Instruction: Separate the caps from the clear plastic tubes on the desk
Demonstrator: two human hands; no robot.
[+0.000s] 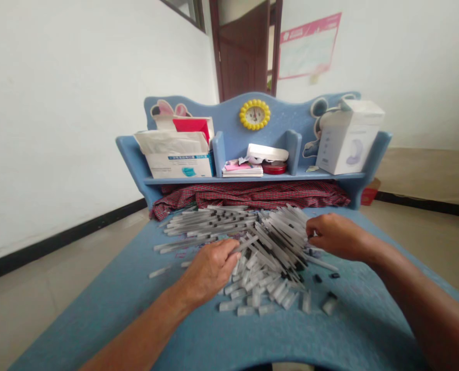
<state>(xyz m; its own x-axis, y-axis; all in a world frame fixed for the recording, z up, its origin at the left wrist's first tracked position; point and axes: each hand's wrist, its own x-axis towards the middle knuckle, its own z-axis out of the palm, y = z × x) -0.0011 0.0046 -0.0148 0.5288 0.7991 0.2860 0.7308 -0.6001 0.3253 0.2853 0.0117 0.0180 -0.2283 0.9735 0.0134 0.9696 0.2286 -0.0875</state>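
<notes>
My left hand [213,265] pinches a translucent pen barrel [248,243], which points up and to the right over the pile. At the pile's right side my right hand [326,234] is closed, its fingertips by the ends of the clear pen tubes [279,226]; whatever they grip is hidden. Below the tubes lie dark, thin refills [285,253] and a heap of clear pen caps [256,283]. Farther back on the left rest rows of pens with black parts [210,221]. Small black plugs [317,278] lie loose below my right hand.
The blue desk [109,330] has a raised shelf [183,181] at its back. On it stand a mask box [181,162], a red round tin [274,168] and a white box [347,139]. A checked cloth [252,195] is bunched beneath the shelf.
</notes>
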